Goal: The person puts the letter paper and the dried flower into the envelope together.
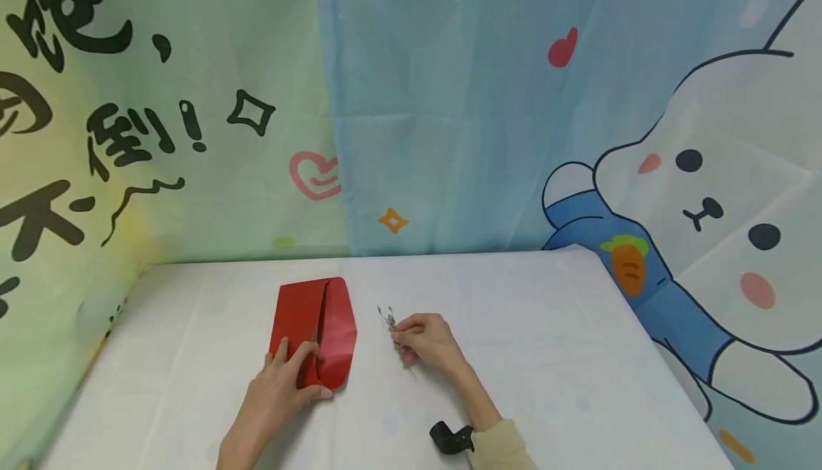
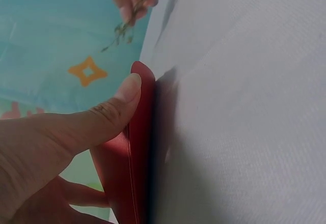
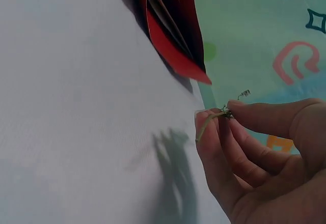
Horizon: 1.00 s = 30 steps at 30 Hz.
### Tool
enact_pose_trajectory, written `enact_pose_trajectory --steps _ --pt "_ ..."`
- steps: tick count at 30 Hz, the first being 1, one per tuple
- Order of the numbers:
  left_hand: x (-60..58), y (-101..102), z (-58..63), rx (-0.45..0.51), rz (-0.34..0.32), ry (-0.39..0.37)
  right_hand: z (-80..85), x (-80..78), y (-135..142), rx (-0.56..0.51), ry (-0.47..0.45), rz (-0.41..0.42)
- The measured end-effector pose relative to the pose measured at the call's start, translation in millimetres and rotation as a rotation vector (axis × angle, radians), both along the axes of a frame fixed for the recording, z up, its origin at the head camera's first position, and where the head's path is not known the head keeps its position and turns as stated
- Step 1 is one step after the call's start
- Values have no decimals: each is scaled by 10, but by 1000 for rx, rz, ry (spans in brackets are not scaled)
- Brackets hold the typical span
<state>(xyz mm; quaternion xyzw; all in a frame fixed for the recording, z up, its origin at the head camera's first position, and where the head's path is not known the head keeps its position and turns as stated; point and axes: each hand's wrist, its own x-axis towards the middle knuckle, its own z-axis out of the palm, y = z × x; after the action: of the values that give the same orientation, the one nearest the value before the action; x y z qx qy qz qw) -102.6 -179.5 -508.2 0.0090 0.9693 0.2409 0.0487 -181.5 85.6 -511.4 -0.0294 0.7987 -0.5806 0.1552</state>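
A red envelope [image 1: 298, 320] sits on the white cloth with its flap [image 1: 337, 334] folded out to the right. My left hand [image 1: 279, 381] holds it near the lower edge, the thumb [image 2: 130, 89] against the flap side and the other fingers on the body. In the right wrist view the envelope's mouth [image 3: 170, 25] gapes, with a pale layer showing inside. Just right of the envelope, my right hand [image 1: 427, 341] pinches a small dried flower sprig [image 1: 389, 319] between thumb and fingertips. The sprig's thin stem [image 3: 205, 127] pokes out below the fingers.
A white cloth [image 1: 546, 356] covers the table. Behind it hangs a printed curtain [image 1: 443, 135] with a cartoon rabbit on the right and dark lettering on the left. A black device [image 1: 449, 438] is worn on the right wrist, by a pale yellow sleeve [image 1: 504, 448].
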Motion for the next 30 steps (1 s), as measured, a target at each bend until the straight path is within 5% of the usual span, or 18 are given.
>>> enact_pose_trajectory --steps 20,30 --pt "-17 10 -6 -17 8 1 5 -134 -715 65 15 102" --pt "-15 12 -3 -28 8 0 -10 -199 -936 173 92 77"
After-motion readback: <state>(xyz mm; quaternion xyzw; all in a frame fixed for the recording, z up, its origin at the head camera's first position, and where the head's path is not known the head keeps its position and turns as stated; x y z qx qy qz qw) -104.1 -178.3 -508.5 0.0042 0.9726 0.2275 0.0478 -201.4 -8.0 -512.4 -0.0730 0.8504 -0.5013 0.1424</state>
